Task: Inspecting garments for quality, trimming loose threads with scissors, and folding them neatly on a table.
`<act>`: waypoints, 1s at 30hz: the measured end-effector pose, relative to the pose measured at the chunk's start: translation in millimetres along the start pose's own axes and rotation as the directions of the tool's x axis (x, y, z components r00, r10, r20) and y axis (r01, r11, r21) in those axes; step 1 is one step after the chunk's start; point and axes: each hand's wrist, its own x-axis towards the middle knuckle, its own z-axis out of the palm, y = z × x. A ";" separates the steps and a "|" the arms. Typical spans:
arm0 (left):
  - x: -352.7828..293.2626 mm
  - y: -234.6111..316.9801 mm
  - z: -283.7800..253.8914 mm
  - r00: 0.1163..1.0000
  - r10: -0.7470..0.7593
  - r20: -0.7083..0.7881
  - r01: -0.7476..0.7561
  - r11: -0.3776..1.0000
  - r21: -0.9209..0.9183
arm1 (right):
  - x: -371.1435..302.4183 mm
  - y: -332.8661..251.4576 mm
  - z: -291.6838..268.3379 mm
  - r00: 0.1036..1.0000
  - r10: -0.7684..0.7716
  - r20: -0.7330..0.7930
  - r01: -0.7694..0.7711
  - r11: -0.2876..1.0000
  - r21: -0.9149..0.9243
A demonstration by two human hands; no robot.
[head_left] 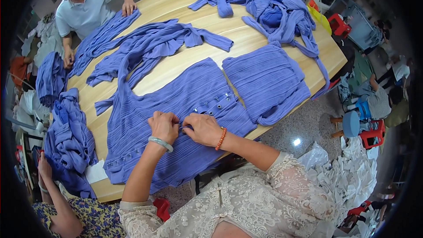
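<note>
Beneath the left hand (pixel 163 126) and right hand (pixel 202 129), held nearly together, their grip not clearly shown, the violet-blue garment (pixel 169 97) is spread flat, presumably for steadiness.

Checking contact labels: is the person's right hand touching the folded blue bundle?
Apart. Head view: a strip of the spread blue garment shows between the right hand and the folded blue bundle.
</note>
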 end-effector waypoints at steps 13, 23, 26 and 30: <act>14.2 -44.6 15.9 0.997 0.005 0.078 0.021 0.944 -0.328 | 16.7 15.6 35.7 0.993 -0.003 -0.122 0.007 0.999 0.034; 19.5 -34.6 12.7 0.989 -0.030 0.148 0.104 0.846 -0.523 | 15.0 13.8 17.2 0.996 0.071 -0.062 -0.062 0.987 0.147; 19.7 -36.9 13.4 0.993 0.003 0.119 0.056 0.868 -0.493 | 15.0 17.0 18.2 0.997 0.049 -0.060 -0.038 0.985 0.170; 19.2 -31.0 9.2 0.989 -0.003 0.149 0.076 0.870 -0.487 | 13.4 20.9 19.0 0.996 0.018 -0.088 -0.001 0.982 0.190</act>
